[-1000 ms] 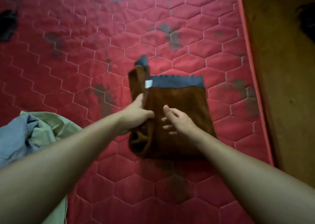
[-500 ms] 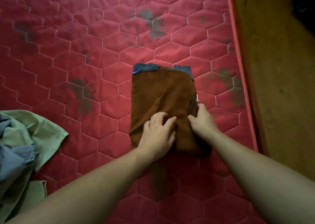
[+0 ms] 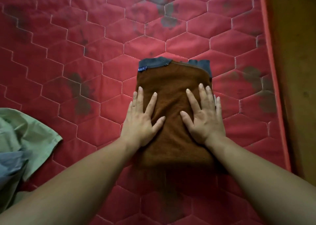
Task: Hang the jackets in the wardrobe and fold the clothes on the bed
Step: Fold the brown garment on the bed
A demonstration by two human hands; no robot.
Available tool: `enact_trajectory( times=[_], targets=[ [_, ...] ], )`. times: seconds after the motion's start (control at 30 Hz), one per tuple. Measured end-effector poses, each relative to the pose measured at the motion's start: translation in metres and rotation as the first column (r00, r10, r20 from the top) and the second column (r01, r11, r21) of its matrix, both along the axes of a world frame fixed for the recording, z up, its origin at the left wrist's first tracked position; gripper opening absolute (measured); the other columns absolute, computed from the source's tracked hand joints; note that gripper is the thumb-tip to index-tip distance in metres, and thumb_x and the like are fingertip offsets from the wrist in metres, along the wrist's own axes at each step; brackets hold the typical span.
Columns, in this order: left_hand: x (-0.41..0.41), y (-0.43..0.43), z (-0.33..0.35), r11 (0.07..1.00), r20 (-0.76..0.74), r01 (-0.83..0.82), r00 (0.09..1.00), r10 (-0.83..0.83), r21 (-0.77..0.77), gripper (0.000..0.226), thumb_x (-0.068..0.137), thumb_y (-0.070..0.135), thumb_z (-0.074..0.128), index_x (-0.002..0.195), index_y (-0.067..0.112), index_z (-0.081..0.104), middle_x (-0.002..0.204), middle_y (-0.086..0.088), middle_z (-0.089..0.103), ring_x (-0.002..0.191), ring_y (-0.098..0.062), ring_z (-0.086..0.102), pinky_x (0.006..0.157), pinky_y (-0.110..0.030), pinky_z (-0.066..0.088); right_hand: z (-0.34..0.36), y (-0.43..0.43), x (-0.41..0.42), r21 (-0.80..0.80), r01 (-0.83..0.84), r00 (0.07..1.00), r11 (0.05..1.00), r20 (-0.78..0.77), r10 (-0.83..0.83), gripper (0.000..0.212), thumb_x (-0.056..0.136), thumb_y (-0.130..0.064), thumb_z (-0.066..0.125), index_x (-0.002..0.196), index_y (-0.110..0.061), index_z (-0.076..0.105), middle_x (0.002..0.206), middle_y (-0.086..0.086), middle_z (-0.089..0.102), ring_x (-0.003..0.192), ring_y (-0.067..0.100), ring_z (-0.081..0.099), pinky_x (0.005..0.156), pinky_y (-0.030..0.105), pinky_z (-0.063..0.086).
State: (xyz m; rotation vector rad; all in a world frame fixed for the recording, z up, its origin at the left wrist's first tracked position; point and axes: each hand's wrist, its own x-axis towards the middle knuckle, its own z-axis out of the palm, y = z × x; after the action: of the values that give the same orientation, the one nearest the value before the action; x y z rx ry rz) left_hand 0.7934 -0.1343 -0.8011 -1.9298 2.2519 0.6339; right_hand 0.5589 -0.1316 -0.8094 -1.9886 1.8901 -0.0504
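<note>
Half a second ago the right hand [image 3: 204, 120] was pinching the right edge of the folded brown garment [image 3: 172, 84] and the left hand [image 3: 141, 120] sat lower on it with bent fingers. Now both have moved to lie flat on top, side by side, with a strip of brown cloth showing between the thumbs. A second ago the garment's left part was held up off the bed; now it lies down as one flat, folded rectangle.

Neither hand has a grip on anything. Both are released, palms down and fingers straight and spread, pressing on the cloth. The left little finger lies along the garment's left edge, and the right little finger reaches just past its right edge.

The garment rests on the red quilted mattress [image 3: 85, 53], which is stitched in hexagons and marked with dark blotches. It lies towards the right side of the mattress, near the piped edge [image 3: 270, 53]. A dark blue-grey band [image 3: 153, 63] runs along its far end, with a small blue label [image 3: 142, 69] at the left corner.

A crumpled pale green garment [image 3: 29, 135] lies well apart at the left edge of the view, with a light blue cloth [image 3: 10, 165] bunched against it. Brown floor [image 3: 301, 70] shows beyond the mattress on the right.
</note>
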Motion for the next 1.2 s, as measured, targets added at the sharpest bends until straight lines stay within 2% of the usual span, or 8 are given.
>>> enact_trajectory(
  times=[0.17,0.33,0.63,0.77,0.97,1.03,1.1,1.2],
  targets=[
    [-0.008,0.006,0.023,1.000,-0.009,-0.011,1.000,0.011,-0.025,0.079,0.097,0.064,0.033,0.161,0.031,0.003,0.165,-0.009,-0.024,0.152,-0.025,-0.024,0.124,-0.056,0.009,0.026,0.011,-0.003,0.089,-0.012,1.000,0.996,0.030,0.009,0.073,0.098,-0.068,0.026,0.161,-0.038,0.003,0.169,0.001,-0.013,0.155,0.019,-0.018,0.124,0.060,0.003],
    [-0.014,0.053,0.022,0.981,-0.007,0.193,0.981,-0.193,-0.028,0.070,0.098,0.067,0.029,0.159,0.042,0.005,0.166,-0.008,-0.021,0.153,-0.028,-0.022,0.119,-0.067,0.008,0.029,0.056,-0.007,0.096,-0.050,0.998,0.994,-0.017,0.052,0.080,0.093,-0.073,0.025,0.162,-0.037,0.004,0.169,0.000,-0.016,0.155,0.018,-0.017,0.122,0.064,0.009],
    [-0.008,0.050,0.009,0.976,0.015,0.215,0.977,-0.215,-0.030,0.066,0.100,0.064,0.025,0.159,0.042,0.005,0.166,-0.008,-0.021,0.153,-0.028,-0.021,0.120,-0.066,0.007,0.012,0.050,-0.007,-0.007,-0.059,0.997,0.998,-0.052,0.058,0.076,0.096,-0.066,0.032,0.162,-0.032,0.012,0.170,0.006,-0.005,0.157,0.023,-0.007,0.123,0.061,0.010],
    [-0.004,0.066,0.028,0.957,0.003,0.291,0.957,-0.291,-0.002,0.070,0.099,0.070,0.021,0.160,0.039,0.003,0.166,-0.010,-0.021,0.153,-0.029,-0.021,0.118,-0.069,0.006,0.026,0.070,-0.007,-0.072,-0.087,0.996,0.994,0.004,0.087,0.068,0.098,-0.054,0.040,0.158,-0.022,0.032,0.169,0.009,0.012,0.157,0.024,0.007,0.121,0.064,0.016],
    [0.011,0.088,0.009,0.947,-0.021,0.308,0.951,-0.308,0.085,0.069,0.098,0.074,0.017,0.157,0.045,-0.004,0.166,-0.006,-0.023,0.153,-0.027,-0.020,0.118,-0.066,0.006,0.016,0.084,-0.013,-0.005,-0.155,0.987,0.988,-0.039,0.155,0.072,0.097,-0.060,0.036,0.161,-0.030,0.021,0.170,0.002,0.005,0.157,0.023,0.003,0.121,0.061,0.020],
    [0.010,0.084,0.013,0.942,-0.053,0.325,0.945,-0.322,0.085,0.069,0.098,0.074,0.018,0.157,0.046,-0.004,0.165,-0.004,-0.025,0.152,-0.026,-0.023,0.120,-0.066,0.003,0.018,0.081,-0.011,-0.010,-0.137,0.991,0.991,0.010,0.137,0.070,0.097,-0.059,0.039,0.160,-0.030,0.026,0.170,0.002,0.010,0.157,0.022,0.006,0.122,0.060,0.018],
    [0.010,0.076,0.021,0.949,-0.095,0.309,0.948,-0.303,0.057,0.068,0.099,0.071,0.021,0.158,0.045,0.000,0.166,-0.004,-0.023,0.153,-0.024,-0.023,0.120,-0.065,0.004,0.021,0.075,-0.014,-0.051,-0.046,0.987,0.998,0.149,0.054,0.061,0.097,-0.052,0.044,0.152,-0.027,0.043,0.165,0.003,0.026,0.154,0.023,0.020,0.119,0.061,0.026],
    [0.005,0.029,0.028,0.987,-0.147,0.131,0.979,-0.144,-0.090,0.069,0.097,0.064,0.028,0.159,0.038,0.014,0.169,-0.005,-0.010,0.154,-0.022,-0.015,0.122,-0.060,0.005,0.026,0.039,-0.015,-0.114,0.057,0.978,0.992,0.208,-0.033,0.054,0.097,-0.047,0.047,0.146,-0.024,0.049,0.159,0.009,0.031,0.148,0.029,0.029,0.115,0.061,0.032]
  ],
)
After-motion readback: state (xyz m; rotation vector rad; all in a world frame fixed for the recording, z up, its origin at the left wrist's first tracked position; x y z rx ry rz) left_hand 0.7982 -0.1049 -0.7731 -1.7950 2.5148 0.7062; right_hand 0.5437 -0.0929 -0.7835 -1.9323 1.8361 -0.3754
